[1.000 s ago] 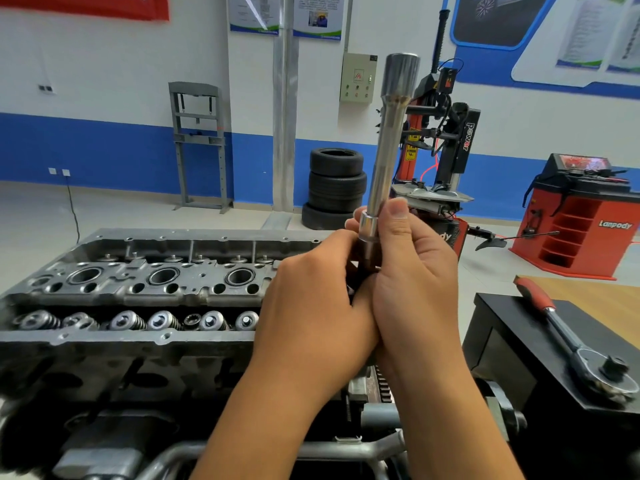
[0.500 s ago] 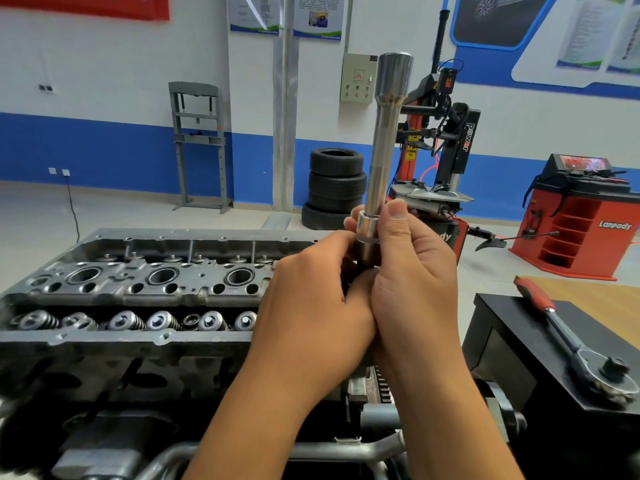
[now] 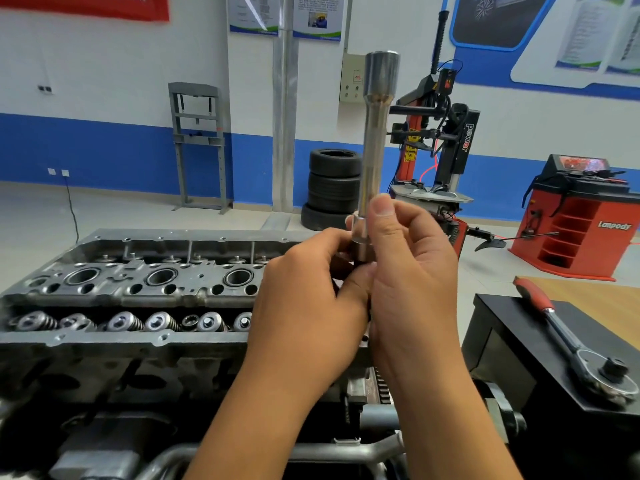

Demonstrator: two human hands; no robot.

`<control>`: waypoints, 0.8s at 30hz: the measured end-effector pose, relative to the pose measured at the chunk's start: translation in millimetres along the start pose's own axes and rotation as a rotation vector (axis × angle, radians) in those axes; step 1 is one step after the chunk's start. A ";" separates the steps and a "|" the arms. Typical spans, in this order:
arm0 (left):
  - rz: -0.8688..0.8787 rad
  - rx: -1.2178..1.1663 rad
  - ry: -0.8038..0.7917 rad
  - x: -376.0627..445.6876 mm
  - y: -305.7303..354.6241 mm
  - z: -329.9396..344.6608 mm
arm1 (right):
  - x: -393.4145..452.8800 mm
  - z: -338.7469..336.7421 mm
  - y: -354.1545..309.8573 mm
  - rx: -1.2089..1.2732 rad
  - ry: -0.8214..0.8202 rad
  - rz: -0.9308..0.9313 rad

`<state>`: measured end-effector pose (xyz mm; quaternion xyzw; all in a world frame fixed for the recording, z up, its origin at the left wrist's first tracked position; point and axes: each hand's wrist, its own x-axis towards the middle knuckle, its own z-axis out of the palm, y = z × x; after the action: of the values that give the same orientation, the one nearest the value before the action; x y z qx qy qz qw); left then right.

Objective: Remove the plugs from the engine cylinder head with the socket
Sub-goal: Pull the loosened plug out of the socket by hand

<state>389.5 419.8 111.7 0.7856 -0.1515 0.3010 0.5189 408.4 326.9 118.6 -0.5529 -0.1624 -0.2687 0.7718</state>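
Over the last second the socket (image 3: 375,157) stayed upright at frame centre, right hand (image 3: 412,271) thumb pinching its base, left hand (image 3: 308,299) fingers curled at its bottom end, where a plug may have sat hidden; cylinder head (image 3: 138,289) untouched.

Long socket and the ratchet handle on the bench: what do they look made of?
Long socket: looks like polished, probably chromed steel, with bright mirror-like streaks along its shaft. Ratchet: bare metal shank and head, duller grey sheen, likely steel; its grip is matte red, probably rubber or plastic, which I cannot tell apart.
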 end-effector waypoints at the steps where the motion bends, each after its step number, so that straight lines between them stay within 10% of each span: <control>1: 0.000 0.022 0.025 -0.4 -0.5 1.0 | -0.6 -0.3 0.0 0.002 -0.003 0.004; 24: 0.006 -0.104 -0.088 1.8 -2.0 -2.2 | -0.1 1.9 -3.0 -0.051 0.037 0.013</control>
<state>391.3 422.8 112.0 0.7696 -0.1919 0.2593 0.5510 406.7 327.9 121.5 -0.5685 -0.1376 -0.2780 0.7620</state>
